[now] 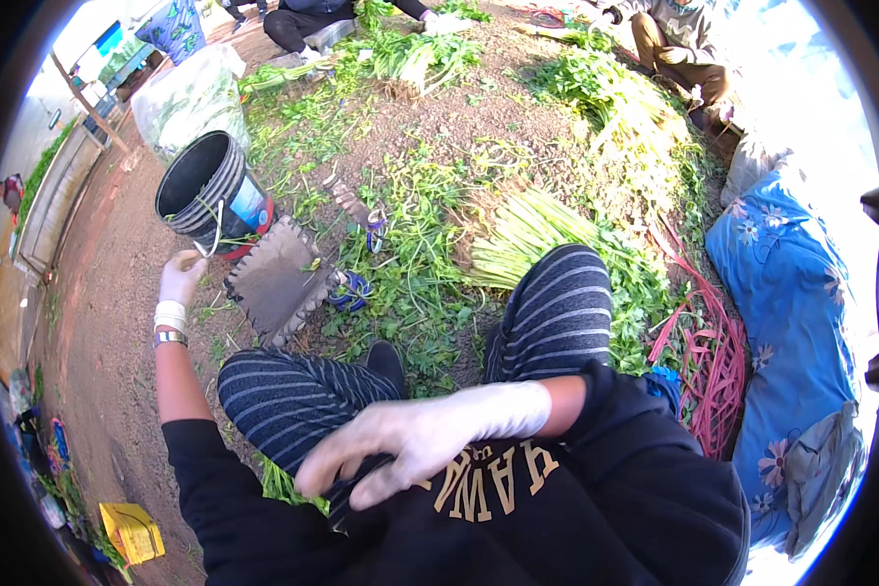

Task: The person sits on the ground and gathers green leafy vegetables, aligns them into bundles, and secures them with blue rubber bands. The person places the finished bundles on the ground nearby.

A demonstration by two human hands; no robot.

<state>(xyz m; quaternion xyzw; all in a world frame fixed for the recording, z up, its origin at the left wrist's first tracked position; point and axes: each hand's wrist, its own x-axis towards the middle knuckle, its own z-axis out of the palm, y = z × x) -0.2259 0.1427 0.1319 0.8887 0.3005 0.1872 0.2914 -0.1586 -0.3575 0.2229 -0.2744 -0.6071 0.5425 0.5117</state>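
Observation:
My left hand (pixel 183 277), in a whitish glove with a watch at the wrist, is at the white handle of a black plastic bucket (pixel 199 192); its fingers curl at the handle's lower end. Over my lap, my right hand (pixel 417 447), also gloved, has its fingers apart and holds nothing. A bundle of leafy green stalks, likely celery (pixel 531 238), lies on the ground beyond my striped knee. Beside the bucket is a grey foam mat (pixel 278 275) with toothed edges. Loose leaves (pixel 417 293) cover the soil between my legs and the bundle.
Pink plastic strips (pixel 710 366) and a blue flowered cloth (pixel 784 293) lie at right. More stalk bundles (pixel 608 102) lie farther off, near two seated people. A filled clear plastic bag (pixel 190 99) stands behind the bucket. A yellow container (pixel 133 532) is at lower left.

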